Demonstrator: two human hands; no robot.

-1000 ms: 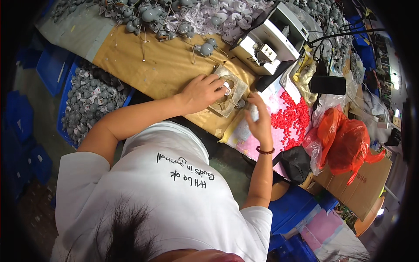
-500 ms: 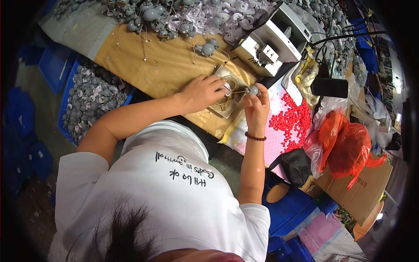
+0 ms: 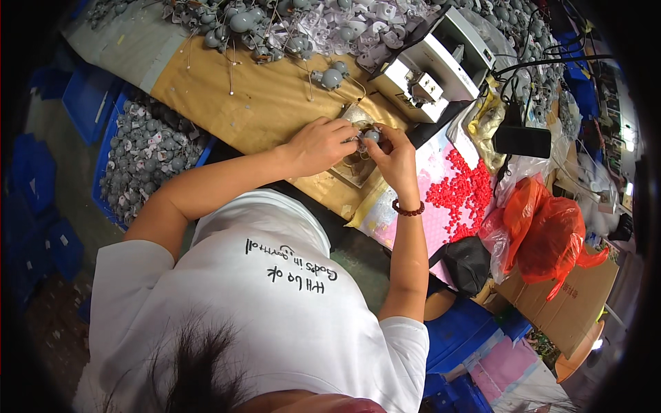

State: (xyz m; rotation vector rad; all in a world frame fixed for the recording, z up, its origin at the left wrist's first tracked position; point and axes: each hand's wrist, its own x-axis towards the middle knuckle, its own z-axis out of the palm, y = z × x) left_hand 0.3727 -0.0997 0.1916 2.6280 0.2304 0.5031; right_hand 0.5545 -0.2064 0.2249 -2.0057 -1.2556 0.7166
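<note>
Over a square metal fixture plate (image 3: 352, 173) at the bench's near edge, my two hands meet, fingertips almost touching. In my right hand (image 3: 398, 157) a grey ball-shaped part (image 3: 372, 135) is pinched between thumb and fingers. My left hand (image 3: 322, 146) is closed at the fingertips on a small pale piece beside the ball; its shape is mostly hidden by the fingers. Just beyond lies another grey ball part (image 3: 331, 78) with a thin wire. A heap of similar wired grey ball parts (image 3: 241, 22) and white plastic pieces (image 3: 375, 31) covers the far bench.
A white box-shaped device (image 3: 430, 72) stands beyond my right hand. Small red pieces (image 3: 465, 189) spread over a pink sheet, near a black phone (image 3: 522, 142) and red plastic bags (image 3: 547, 230). At left, a blue bin (image 3: 98, 180) holds many grey parts.
My right hand has moved left with the grey ball part, bringing it against my left fingertips. The wire that stretched between the hands no longer shows. My left hand has barely moved.
</note>
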